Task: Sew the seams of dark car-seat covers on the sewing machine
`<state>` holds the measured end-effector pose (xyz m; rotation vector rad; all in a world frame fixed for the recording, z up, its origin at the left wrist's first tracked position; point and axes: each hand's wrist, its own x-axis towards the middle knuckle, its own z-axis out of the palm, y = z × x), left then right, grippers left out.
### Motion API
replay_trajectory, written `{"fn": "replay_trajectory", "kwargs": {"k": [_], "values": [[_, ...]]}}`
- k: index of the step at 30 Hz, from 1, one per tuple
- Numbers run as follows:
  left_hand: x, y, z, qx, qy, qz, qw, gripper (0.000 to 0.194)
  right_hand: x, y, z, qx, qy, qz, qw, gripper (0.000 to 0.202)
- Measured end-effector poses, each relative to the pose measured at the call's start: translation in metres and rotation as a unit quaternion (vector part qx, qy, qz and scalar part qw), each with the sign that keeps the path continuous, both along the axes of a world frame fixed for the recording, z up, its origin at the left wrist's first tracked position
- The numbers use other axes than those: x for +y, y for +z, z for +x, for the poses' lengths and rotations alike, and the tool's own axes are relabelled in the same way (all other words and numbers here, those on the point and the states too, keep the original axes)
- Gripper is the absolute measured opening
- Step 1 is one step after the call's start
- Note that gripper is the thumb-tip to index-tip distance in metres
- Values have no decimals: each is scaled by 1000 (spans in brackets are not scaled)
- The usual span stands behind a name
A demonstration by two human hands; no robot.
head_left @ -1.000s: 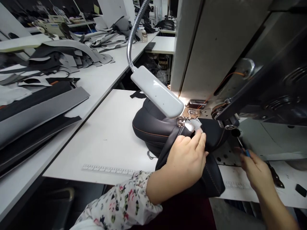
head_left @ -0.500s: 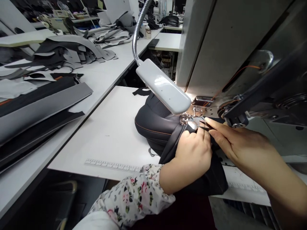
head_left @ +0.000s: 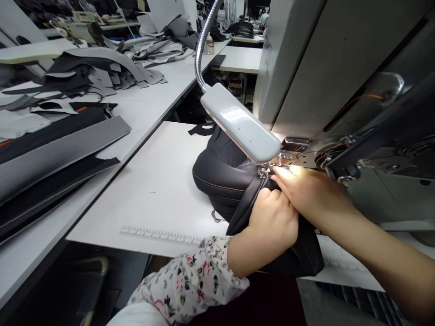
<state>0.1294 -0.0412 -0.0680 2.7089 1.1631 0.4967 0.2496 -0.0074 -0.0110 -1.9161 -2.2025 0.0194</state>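
A black leather-like cover (head_left: pixel 217 174) with orange topstitching, seemingly for a seat, lies bunched under the presser foot (head_left: pixel 263 170) of a sewing machine (head_left: pixel 299 68). My left hand (head_left: pixel 273 215) is closed around a fold of this cover, just in front of the foot. Right beside the foot, my right hand (head_left: pixel 306 188) has its fingers pressed together, their tips touching the material and the metal parts. Whatever lies between those fingers is hidden. The two hands touch each other. Orange thread (head_left: pixel 356 97) runs down the machine head.
A white lamp (head_left: pixel 241 124) on a bendable neck hangs over the foot. A ruler strip (head_left: pixel 159 234) lies along the table (head_left: pixel 146 181)'s front edge. Grey and black cut pieces (head_left: pixel 64 154) are piled on the left bench. A small black scrap (head_left: pixel 202 130) sits behind the cover.
My right hand has moved left and forward to the presser foot, its fingers closing together. A dark pointed tool seen by its fingers is now out of sight. My left hand has barely moved.
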Motion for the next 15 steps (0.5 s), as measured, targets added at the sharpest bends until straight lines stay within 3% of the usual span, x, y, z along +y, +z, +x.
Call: {"fn": "replay_trajectory", "kwargs": {"k": [4,8,12,15], "values": [[-4,11,-13,-40,0,11,999,39,-3,-12,26,36,-28,49,998,34],[-3,19,-31,-169,-20,-45,984,50,-36,-19,54,105,-37,106,988,34],[-2,20,-41,-249,-32,-95,963,49,-71,-33,59,209,-25,115,971,36],[-2,18,-43,-261,-39,-101,959,49,-78,-42,51,215,-9,97,972,33]]}}
